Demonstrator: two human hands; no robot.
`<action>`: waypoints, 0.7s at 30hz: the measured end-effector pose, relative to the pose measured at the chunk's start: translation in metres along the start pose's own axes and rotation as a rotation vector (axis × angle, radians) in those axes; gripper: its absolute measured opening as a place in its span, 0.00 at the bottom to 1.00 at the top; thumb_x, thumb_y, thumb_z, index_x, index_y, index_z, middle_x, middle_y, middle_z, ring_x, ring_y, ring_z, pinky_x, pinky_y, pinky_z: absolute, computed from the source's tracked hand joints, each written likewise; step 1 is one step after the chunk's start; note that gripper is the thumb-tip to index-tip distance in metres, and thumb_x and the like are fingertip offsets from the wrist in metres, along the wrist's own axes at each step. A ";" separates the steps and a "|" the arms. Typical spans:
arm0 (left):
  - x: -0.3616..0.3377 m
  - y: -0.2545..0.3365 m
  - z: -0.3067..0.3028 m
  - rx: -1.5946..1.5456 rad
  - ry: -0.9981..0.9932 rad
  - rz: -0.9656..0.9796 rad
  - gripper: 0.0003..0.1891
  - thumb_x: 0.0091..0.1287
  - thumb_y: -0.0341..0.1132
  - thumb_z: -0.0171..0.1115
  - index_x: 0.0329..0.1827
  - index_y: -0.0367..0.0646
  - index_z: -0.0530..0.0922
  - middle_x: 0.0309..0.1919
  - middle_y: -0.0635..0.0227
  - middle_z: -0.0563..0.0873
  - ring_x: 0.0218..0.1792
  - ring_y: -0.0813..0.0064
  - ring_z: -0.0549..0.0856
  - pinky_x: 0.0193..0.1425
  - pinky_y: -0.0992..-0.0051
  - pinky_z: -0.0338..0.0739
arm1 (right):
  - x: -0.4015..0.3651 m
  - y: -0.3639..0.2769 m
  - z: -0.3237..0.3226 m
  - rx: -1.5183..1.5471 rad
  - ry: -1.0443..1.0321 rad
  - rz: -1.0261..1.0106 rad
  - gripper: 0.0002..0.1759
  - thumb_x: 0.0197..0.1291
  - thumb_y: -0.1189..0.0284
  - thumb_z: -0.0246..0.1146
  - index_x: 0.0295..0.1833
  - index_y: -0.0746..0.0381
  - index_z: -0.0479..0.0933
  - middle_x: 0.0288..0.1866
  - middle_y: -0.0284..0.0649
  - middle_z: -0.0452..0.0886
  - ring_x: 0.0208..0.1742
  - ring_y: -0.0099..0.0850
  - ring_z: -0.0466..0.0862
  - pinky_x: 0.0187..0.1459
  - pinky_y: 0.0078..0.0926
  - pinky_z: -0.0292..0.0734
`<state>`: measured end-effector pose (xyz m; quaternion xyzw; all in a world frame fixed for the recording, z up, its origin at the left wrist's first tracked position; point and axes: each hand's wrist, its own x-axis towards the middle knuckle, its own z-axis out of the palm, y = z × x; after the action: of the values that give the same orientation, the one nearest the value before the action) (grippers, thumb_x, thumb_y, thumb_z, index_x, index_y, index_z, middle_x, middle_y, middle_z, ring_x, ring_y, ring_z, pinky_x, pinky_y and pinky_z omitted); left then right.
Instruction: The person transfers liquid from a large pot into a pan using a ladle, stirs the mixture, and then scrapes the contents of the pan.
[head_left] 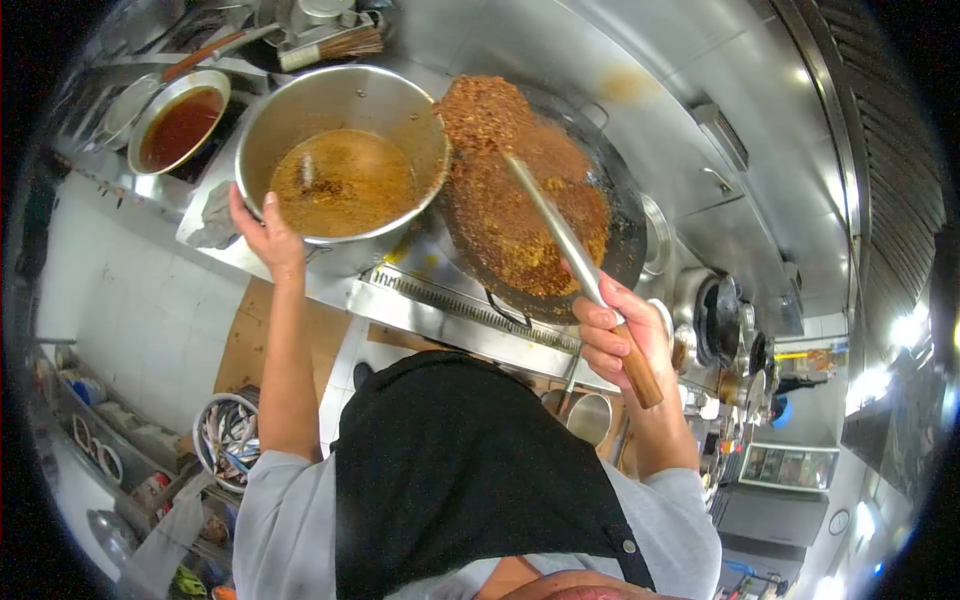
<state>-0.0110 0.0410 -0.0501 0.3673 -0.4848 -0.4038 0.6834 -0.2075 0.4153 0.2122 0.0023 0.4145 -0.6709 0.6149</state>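
Observation:
My right hand is closed around the wooden grip of a long-handled scoop with a metal shaft. Its head is hidden under a heap of reddish-brown, crumbly chili mix, raised at the far side of the wok, next to the pot's rim. More of the mix fills the large dark wok below. My left hand grips the near-left rim of a deep metal pot, thumb and fingers at its edge. Brown, oily liquid with dark bits lies in the pot.
A bowl of red-brown liquid stands left of the pot, with a wooden-handled strainer beside it. A bristle brush lies behind. A grey cloth rests at the counter's edge. Several pans stand along the right. Below left is a bucket.

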 end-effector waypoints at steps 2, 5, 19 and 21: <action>-0.001 0.004 0.000 0.016 0.011 -0.015 0.31 0.83 0.30 0.58 0.85 0.33 0.62 0.82 0.48 0.69 0.82 0.58 0.69 0.87 0.61 0.59 | 0.026 0.008 0.011 0.023 -0.051 0.059 0.16 0.84 0.64 0.58 0.71 0.51 0.74 0.32 0.27 0.70 0.19 0.17 0.67 0.17 0.18 0.64; 0.000 0.001 -0.001 0.027 0.019 0.002 0.32 0.82 0.31 0.59 0.85 0.31 0.61 0.81 0.46 0.70 0.80 0.57 0.70 0.86 0.62 0.60 | 0.085 0.016 0.017 0.014 -0.115 0.207 0.07 0.82 0.65 0.60 0.59 0.51 0.73 0.32 0.26 0.70 0.19 0.17 0.67 0.18 0.19 0.64; 0.001 -0.006 -0.004 0.095 0.053 0.057 0.30 0.82 0.34 0.58 0.83 0.30 0.66 0.79 0.43 0.74 0.79 0.50 0.73 0.84 0.59 0.63 | 0.234 0.006 0.059 -1.413 0.012 0.090 0.18 0.71 0.71 0.67 0.63 0.64 0.81 0.34 0.37 0.84 0.26 0.27 0.81 0.29 0.35 0.79; 0.001 -0.004 -0.003 0.103 0.062 0.051 0.30 0.82 0.35 0.58 0.83 0.30 0.66 0.78 0.43 0.74 0.78 0.49 0.73 0.84 0.59 0.63 | 0.204 0.006 0.061 -1.620 -0.047 -0.118 0.26 0.69 0.71 0.68 0.72 0.65 0.78 0.40 0.44 0.88 0.33 0.35 0.87 0.41 0.39 0.84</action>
<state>-0.0093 0.0390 -0.0544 0.4018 -0.4926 -0.3494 0.6884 -0.2212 0.2136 0.1438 -0.4794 0.7579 -0.1938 0.3978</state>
